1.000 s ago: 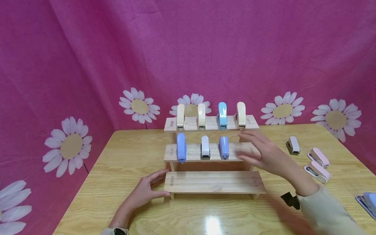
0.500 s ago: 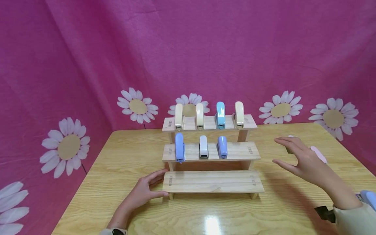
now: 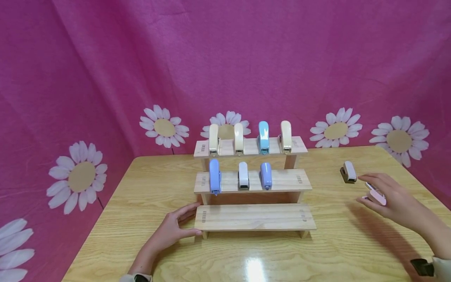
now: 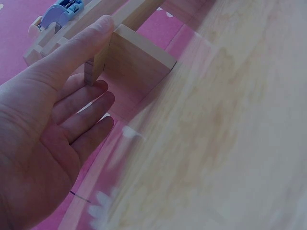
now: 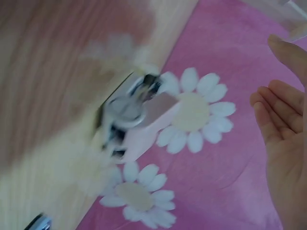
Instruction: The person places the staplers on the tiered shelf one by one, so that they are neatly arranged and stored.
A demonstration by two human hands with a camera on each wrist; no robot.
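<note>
I see the pink stapler (image 3: 377,197) on the grained wooden worktop (image 3: 148,196); my right wrist view blurs it but shows a round, pale disc. The right hand (image 3: 396,197) is spread around it, thumb and fingers well apart, gripping nothing. Near those fingertips sits a white-topped stapler (image 3: 349,171). The left hand (image 3: 170,228) holds the lowest plank's end of a pale wood stand (image 3: 255,217) between thumb and fingers. Behind hangs magenta, daisy-printed cloth (image 3: 246,58).

Pink stapler (image 3: 377,197) partly behind the right hand (image 3: 396,199) (wrist view blurry)
</note>
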